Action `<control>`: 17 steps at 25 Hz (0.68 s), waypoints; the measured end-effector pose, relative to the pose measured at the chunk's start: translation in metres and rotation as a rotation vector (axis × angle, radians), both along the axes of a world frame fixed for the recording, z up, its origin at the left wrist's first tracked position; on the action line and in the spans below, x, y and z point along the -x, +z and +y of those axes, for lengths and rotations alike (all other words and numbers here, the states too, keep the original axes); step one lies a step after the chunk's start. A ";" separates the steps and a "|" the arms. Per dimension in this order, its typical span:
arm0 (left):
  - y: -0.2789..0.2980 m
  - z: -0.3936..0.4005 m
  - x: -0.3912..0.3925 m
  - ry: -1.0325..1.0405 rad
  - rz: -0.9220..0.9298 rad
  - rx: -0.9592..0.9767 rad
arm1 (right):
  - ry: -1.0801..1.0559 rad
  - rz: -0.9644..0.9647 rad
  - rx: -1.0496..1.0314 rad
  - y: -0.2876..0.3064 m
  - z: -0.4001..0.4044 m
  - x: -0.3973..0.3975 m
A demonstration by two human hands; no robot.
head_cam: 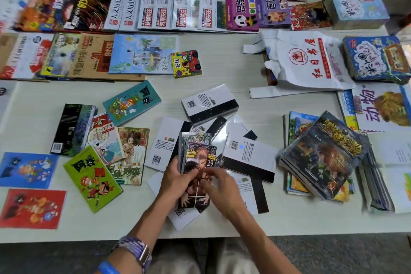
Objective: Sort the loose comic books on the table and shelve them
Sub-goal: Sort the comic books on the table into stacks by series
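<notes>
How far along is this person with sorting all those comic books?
Early on, it seems. Looking done: neat rows of books along the table's far side, though I can't tell who laid them. In hand: the left hand grips a small stack topped by volume 29, and the right hand touches it. Left: face-down white-backed volumes and colourful comics lie scattered. No shelf is in view.

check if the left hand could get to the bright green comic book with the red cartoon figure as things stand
Probably yes, once it lets go. The left hand grips a small stack of dark-covered comics, so it is busy. The bright green comic book lies uncovered on the table just to that hand's left, with nothing between.
</notes>
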State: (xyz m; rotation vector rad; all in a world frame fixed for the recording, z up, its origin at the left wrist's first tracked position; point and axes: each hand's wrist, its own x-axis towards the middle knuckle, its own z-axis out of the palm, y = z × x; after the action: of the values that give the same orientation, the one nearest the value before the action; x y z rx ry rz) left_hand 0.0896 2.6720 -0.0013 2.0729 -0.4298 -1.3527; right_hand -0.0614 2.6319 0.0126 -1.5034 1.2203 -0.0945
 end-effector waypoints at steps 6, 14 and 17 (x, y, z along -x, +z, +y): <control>-0.012 0.005 0.000 0.042 0.043 0.031 | 0.241 0.713 0.382 -0.042 -0.056 0.073; -0.017 0.008 -0.008 0.144 0.129 0.076 | 0.223 0.501 0.626 -0.002 -0.098 0.045; -0.021 0.008 -0.014 0.228 0.182 0.085 | -0.394 -0.055 0.270 0.019 -0.116 0.044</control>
State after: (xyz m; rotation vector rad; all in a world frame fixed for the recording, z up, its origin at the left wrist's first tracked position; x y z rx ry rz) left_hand 0.1038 2.6803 -0.0221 1.8475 -0.1644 -1.3469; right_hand -0.1056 2.5154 0.0318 -1.4565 1.4895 -0.5790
